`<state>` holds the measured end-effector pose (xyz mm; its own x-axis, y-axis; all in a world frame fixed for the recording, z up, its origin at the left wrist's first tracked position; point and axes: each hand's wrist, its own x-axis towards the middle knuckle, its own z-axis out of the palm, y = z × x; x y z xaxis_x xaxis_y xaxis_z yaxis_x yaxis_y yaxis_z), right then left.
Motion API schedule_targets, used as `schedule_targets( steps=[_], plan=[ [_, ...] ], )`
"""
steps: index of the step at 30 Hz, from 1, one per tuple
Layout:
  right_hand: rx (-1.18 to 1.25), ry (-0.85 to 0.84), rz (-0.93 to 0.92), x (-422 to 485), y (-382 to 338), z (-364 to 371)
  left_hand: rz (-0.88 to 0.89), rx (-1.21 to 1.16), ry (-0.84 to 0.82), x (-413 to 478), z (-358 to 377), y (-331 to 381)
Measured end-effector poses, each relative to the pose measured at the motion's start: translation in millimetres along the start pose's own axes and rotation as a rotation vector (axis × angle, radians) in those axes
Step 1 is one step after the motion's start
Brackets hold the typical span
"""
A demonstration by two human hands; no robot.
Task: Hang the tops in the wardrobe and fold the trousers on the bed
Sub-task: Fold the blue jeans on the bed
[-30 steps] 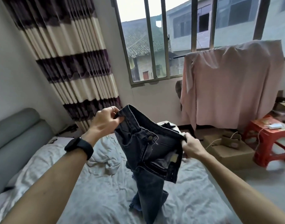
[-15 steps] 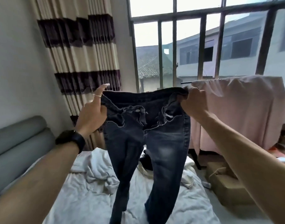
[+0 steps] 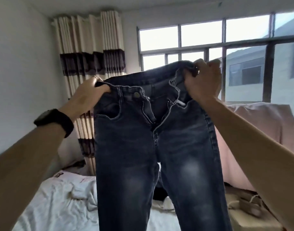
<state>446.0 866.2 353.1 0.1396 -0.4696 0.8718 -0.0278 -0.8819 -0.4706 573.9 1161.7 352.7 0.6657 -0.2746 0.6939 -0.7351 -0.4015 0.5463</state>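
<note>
Change: the dark blue faded denim trousers [image 3: 156, 147], bunched a second ago, are now lifted and spread to full length.
Grip: each waistband corner is clamped in curled fingers, by the left hand [image 3: 88, 95] and the right hand [image 3: 202, 80].
Place: the trousers are hung in the air over the near edge of the crumpled white bed [image 3: 56, 205].
Meaning: folding is judged ready to begin.

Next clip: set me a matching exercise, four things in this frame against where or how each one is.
Things:
1 jeans
2 curtain
3 pink cloth
4 watch

States:
A draped by the window
B black, strapped on
C held up by the waistband
D striped, hanging in the corner

Pairs: 1-C, 2-D, 3-A, 4-B
</note>
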Motion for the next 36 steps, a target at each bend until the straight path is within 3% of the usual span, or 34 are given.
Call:
schedule_targets(
  steps=[3, 7, 9, 15, 28, 32, 36],
  plan=[
    [-0.007, -0.092, -0.007, -3, -1, -29, -0.001, -0.056, -0.043, -11, -9, 6],
    [0.064, -0.24, 0.021, -4, 13, -49, -0.084, -0.361, -0.056, -26, -14, 8],
    [0.145, -0.316, 0.048, -8, 26, -55, -0.12, -0.384, -0.088, -34, -12, 5],
    [0.164, -0.587, 0.199, -66, 100, -18, -0.226, -0.184, -0.194, -65, 41, -47],
    [-0.033, -0.71, 0.448, -273, 216, 81, -0.501, 0.127, -0.176, -177, 220, -222],
    [-0.083, -0.765, 0.485, -304, 249, 130, -0.556, 0.223, -0.263, -184, 262, -268],
    [-0.164, -0.855, 0.559, -348, 302, 209, -0.563, 0.245, -0.45, -176, 327, -351]
  ],
)
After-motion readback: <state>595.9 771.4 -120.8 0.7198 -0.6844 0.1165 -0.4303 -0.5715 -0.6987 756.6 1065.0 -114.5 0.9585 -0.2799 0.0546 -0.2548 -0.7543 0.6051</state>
